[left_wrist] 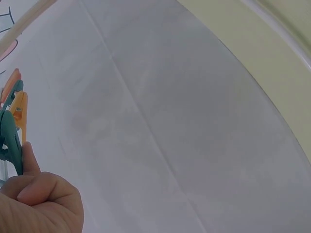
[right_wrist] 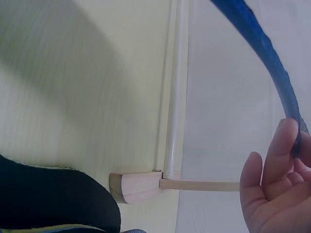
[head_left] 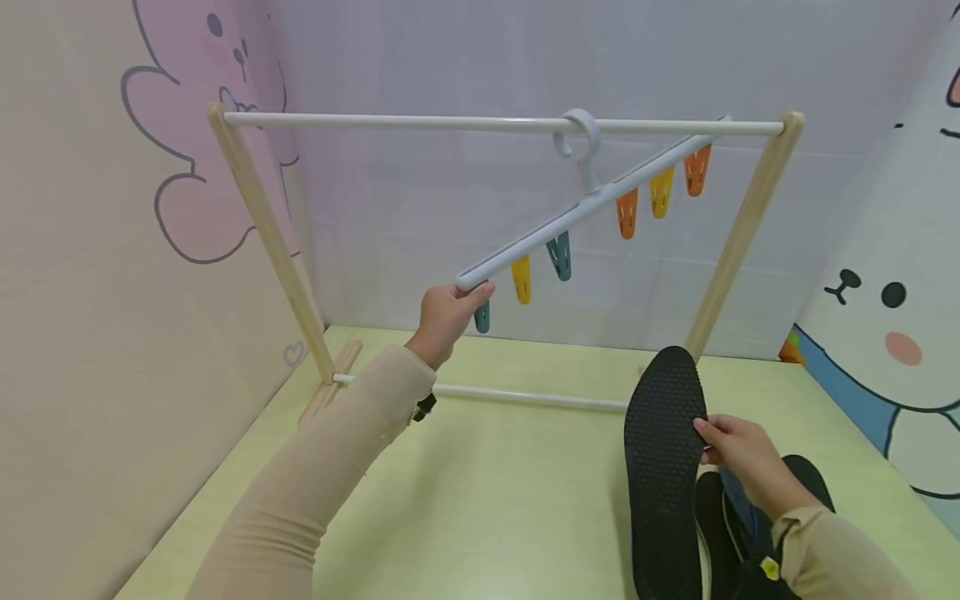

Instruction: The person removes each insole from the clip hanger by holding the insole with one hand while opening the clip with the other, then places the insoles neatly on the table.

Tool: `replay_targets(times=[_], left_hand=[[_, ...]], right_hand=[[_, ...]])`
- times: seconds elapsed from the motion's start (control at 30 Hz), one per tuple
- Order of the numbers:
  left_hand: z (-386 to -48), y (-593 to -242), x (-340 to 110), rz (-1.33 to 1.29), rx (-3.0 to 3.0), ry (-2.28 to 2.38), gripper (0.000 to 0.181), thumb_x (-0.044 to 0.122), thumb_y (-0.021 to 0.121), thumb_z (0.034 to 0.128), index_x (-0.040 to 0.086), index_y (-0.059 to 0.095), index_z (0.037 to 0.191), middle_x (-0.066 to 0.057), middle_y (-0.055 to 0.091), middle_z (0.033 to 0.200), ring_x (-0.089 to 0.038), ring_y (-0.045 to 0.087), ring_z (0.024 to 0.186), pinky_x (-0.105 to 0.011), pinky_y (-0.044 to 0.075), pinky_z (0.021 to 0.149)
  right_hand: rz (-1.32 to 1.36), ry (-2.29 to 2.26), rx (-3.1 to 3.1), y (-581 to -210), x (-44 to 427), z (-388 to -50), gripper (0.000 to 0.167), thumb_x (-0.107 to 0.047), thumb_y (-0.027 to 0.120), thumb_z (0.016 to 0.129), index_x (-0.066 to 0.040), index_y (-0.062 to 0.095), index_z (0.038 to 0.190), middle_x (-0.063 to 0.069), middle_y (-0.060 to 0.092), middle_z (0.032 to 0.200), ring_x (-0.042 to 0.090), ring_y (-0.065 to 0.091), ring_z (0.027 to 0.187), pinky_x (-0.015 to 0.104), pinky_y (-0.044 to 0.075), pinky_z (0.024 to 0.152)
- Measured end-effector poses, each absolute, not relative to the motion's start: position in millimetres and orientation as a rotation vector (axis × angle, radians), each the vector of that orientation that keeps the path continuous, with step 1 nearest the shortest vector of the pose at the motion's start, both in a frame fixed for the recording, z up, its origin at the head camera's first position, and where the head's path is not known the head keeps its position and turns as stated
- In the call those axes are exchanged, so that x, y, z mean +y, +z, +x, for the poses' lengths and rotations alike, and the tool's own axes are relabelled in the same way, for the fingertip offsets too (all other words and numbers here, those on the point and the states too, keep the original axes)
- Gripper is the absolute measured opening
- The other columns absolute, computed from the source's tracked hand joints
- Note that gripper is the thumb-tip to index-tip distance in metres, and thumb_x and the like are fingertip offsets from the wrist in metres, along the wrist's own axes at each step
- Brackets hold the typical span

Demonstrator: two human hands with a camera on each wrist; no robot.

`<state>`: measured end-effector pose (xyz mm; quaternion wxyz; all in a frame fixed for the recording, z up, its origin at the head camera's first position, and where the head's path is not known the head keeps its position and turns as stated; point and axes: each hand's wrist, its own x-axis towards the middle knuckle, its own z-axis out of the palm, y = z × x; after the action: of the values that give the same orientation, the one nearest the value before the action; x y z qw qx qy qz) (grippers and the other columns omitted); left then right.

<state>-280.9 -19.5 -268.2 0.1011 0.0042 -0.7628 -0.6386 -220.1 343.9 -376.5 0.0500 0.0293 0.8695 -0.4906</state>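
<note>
A white clip hanger (head_left: 540, 233) hangs slanted by its hook from the rack's top bar (head_left: 390, 122). My left hand (head_left: 444, 321) grips the hanger's lower, near end beside a teal clip (left_wrist: 10, 138). More orange, yellow and teal clips (head_left: 627, 214) dangle along its underside. Out to the right, my right hand (head_left: 746, 458) pinches the edge of a black textured insole (head_left: 663, 467) between thumb and fingers. That insole stands nearly upright, and its blue side shows edge-on (right_wrist: 272, 58) in the right wrist view.
Wooden posts (head_left: 273, 237) and a low white bar (head_left: 532, 398) make up the rack, which stands on a pale yellow table (head_left: 465, 500). More dark insoles or shoe parts (head_left: 720, 525) lie at the lower right, partly hidden by the right hand. Walls with cartoon prints close in the sides.
</note>
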Motion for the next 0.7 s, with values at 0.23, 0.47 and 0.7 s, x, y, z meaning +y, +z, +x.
replay_targets(times=[0.23, 0.47, 0.7], left_hand=[[-282, -269, -19, 0.003, -2.245, -1.879, 0.031, 0.025, 0.07, 0.0888, 0.003, 0.06, 0.069, 0.002, 0.032, 0.063, -0.016, 0.028, 0.07, -0.032, 0.024, 0.066], [-283, -270, -21, 0.002, -2.253, -1.888, 0.032, 0.026, 0.07, 0.0896, 0.003, 0.059, 0.069, 0.002, 0.026, 0.062, -0.015, 0.026, 0.066, -0.031, 0.022, 0.064], [-282, -270, -20, -0.009, -2.249, -1.898, 0.034, 0.025, 0.069, 0.0899, 0.005, 0.058, 0.065, 0.003, 0.026, 0.06, -0.015, 0.026, 0.065, -0.031, 0.022, 0.064]], right_hand=[[0.129, -1.457, 2.655, -374, 356, -221, 0.041, -0.023, 0.04, 0.104, 0.015, 0.053, 0.11, -0.001, 0.056, 0.078, 0.014, 0.056, 0.066, 0.025, 0.047, 0.067], [0.165, -1.447, 2.624, -377, 369, -217, 0.038, -0.023, 0.04, 0.104, 0.012, 0.057, 0.104, -0.002, 0.055, 0.071, 0.012, 0.055, 0.063, 0.022, 0.045, 0.064], [0.242, -1.47, 2.592, -383, 386, -209, 0.04, -0.026, 0.041, 0.103, 0.009, 0.059, 0.101, -0.003, 0.055, 0.074, 0.011, 0.056, 0.065, 0.021, 0.046, 0.065]])
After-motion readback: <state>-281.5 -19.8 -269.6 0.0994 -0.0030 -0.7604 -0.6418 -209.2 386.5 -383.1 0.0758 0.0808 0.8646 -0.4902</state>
